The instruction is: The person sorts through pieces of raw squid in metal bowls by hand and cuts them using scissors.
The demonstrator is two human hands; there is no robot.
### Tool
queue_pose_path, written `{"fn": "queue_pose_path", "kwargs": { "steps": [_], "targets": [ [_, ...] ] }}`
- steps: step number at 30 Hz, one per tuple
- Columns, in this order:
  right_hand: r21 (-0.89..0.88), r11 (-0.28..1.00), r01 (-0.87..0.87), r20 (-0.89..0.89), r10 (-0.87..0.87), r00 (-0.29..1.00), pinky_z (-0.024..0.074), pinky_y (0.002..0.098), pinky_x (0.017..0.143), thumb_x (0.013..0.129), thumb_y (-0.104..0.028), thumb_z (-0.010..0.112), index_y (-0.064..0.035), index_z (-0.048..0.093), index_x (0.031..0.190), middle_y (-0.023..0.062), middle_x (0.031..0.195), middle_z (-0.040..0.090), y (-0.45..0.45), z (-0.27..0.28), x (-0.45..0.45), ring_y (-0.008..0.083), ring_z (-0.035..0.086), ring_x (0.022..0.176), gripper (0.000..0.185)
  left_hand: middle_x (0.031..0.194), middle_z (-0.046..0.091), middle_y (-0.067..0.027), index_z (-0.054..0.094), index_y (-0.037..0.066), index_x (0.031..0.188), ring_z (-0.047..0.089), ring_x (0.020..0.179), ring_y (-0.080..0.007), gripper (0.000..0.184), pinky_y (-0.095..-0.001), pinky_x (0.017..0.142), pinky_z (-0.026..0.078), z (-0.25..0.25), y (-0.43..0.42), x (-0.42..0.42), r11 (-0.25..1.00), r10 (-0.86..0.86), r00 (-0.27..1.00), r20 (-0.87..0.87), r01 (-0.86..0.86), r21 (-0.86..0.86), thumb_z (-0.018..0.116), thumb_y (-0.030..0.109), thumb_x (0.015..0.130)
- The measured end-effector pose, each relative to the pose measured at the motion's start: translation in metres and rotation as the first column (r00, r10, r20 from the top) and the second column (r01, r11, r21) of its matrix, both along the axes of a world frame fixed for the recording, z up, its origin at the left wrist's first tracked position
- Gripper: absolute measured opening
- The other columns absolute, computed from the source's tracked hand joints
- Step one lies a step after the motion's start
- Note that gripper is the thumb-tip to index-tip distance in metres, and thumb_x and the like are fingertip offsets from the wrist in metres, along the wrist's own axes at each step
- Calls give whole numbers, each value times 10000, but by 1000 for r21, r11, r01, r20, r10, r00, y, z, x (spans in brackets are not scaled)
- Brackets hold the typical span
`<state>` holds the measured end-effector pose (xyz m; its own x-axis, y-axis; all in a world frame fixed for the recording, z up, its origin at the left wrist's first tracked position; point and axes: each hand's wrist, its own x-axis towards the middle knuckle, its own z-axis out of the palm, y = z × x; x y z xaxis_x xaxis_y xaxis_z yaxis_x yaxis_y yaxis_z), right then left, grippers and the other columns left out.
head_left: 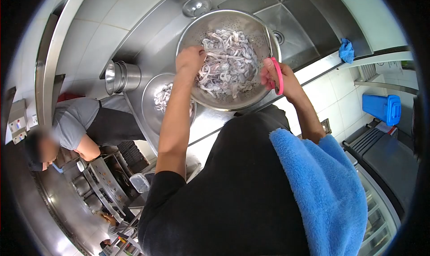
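Observation:
A large perforated steel colander (pixel 186 40) holds a heap of raw squid pieces (pixel 230 61), pale and grey strips with tentacles. Over its left side, my left hand (pixel 191 59) curls its fingers closed at the edge of the heap; whatever they pinch is hidden. At the right rim, my right hand (pixel 286 81) grips scissors (pixel 279 77) by their pink handles, the metal blades pointing away from me along the colander's inner wall. Below my left forearm sits a steel bowl (pixel 150 117) with a smaller amount of squid, partly covered by the arm.
A small steel bowl (pixel 197 6) lies behind the colander. Stacked steel pots (pixel 123 77) stand at the counter's left, near a person in a grey shirt (pixel 78 121). The sink basin (pixel 295 30) is at the right, with a blue cloth (pixel 346 51) on its edge.

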<state>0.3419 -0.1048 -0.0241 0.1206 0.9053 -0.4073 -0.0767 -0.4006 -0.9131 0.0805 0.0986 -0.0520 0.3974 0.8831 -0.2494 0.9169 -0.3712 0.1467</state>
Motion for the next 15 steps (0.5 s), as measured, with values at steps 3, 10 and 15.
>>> {"fn": "queue_pose_path", "kwargs": {
  "steps": [3, 10, 15],
  "targets": [
    [-9, 1000, -11, 0, 11, 1000, 471, 268, 558, 1033, -633, 528, -30, 671, 871, 57, 700, 643, 1, -7, 0, 135, 595, 589, 641, 1033, 765, -152, 771, 215, 1176, 724, 1006, -363, 286, -476, 912, 570, 9, -4, -8, 990, 32, 998, 62, -40, 134, 655, 305, 931],
    [32, 997, -71, 21, 71, 997, 463, 268, 551, 1036, -646, 509, -40, 673, 871, 55, 702, 641, 7, 6, -18, 135, 590, 576, 649, 999, 775, -129, 787, 136, 1123, 751, 832, -328, 280, -439, 778, 596, 53, -27, -8, 899, 33, 908, 417, -209, 384, 705, 262, 888],
    [46, 974, -221, -75, 224, 972, 473, 274, 554, 1023, -688, 476, -33, 659, 895, 67, 723, 649, 12, 11, -36, 142, 603, 595, 692, 970, 779, -146, 795, 114, 1102, 758, 767, -240, 269, -366, 727, 591, 91, -18, -25, 901, 5, 738, 675, -296, 317, 724, 211, 861]
  ]
}}
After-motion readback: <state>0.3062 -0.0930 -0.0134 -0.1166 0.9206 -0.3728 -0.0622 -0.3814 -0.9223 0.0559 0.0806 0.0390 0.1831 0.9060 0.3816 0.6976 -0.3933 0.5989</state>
